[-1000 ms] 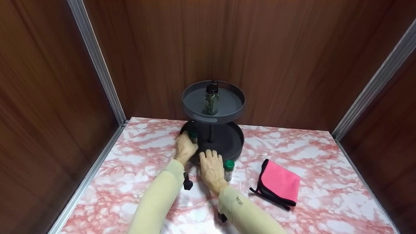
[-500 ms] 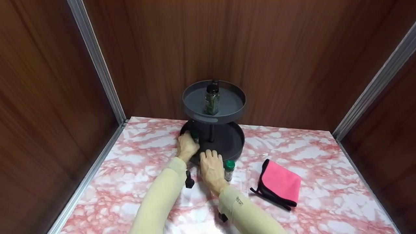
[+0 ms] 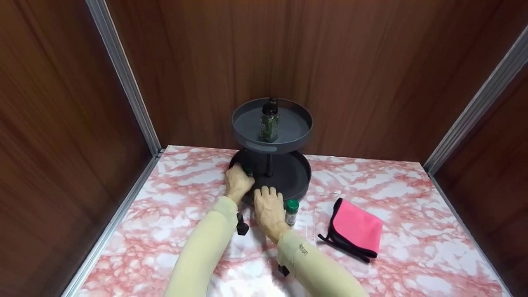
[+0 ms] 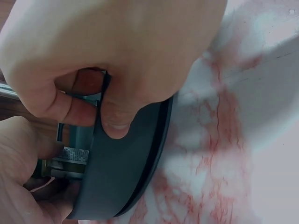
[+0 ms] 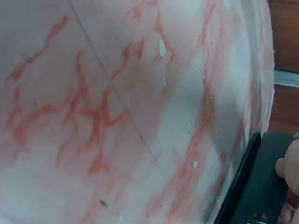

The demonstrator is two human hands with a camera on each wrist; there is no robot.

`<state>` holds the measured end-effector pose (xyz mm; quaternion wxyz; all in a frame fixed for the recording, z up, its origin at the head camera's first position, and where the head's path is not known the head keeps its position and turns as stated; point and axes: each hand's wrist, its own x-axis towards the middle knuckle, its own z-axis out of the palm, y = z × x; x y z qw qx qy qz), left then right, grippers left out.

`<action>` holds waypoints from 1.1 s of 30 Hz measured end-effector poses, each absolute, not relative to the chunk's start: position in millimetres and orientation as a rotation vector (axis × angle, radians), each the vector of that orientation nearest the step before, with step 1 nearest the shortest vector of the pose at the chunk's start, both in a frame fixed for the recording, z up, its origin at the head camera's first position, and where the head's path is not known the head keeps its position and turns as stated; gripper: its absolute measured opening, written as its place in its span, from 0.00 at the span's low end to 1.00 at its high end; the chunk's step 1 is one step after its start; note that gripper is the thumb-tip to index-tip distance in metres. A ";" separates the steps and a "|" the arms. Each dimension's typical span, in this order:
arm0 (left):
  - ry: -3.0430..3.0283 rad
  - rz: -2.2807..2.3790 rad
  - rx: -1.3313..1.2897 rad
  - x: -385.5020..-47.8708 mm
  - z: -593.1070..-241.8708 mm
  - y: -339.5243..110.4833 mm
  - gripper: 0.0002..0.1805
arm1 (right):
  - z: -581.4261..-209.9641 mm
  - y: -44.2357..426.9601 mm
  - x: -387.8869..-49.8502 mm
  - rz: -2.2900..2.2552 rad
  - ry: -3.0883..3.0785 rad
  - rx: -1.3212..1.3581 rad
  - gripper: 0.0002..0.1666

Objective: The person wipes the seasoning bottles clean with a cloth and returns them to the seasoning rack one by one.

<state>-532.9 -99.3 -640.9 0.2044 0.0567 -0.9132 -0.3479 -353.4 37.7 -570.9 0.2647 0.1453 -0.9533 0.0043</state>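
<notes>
A dark two-tier turntable tray point(image 3: 288, 181) stands at the back of the table. At the left of its lower tier, my left hand point(image 3: 238, 180) grips a green-capped spice jar point(image 3: 248, 170); the hand hides most of it, but its label shows in the left wrist view. My right hand point(image 3: 269, 210) pinches the lower tier's front rim, thumb point(image 4: 117, 121) outside and fingers inside. A second green-capped spice jar point(image 3: 291, 214) stands upright beside my right hand. On the upper tier point(image 3: 293, 128) stands a black-capped jar point(image 3: 269, 126) of green herbs, with another dark cap point(image 3: 273, 102) behind it.
A pink cloth point(image 3: 358, 230) with black edging lies folded on the right of the red-and-white marbled table point(image 3: 404, 206). Brown wood panels point(image 3: 350, 74) enclose the back and both sides, with metal posts point(image 3: 128, 82) at the corners.
My left hand has shifted slightly right with the spice jar, and less of that jar's cap shows. My right hand stays on the rim. The head view has tilted slightly.
</notes>
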 end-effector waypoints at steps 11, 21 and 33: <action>-2.578 -1.037 0.127 -445.7 -535.6 -88.6 0.27 | -555.9 39.0 -349.5 0.013 -2.625 0.413 0.09; -2.633 -1.010 0.088 -409.4 -501.0 -92.4 0.34 | -527.2 44.6 -344.4 0.180 -2.620 0.499 0.11; -2.661 -0.942 -0.066 -379.4 -487.4 -107.8 0.25 | -475.0 82.9 -334.3 0.539 -2.819 0.465 0.19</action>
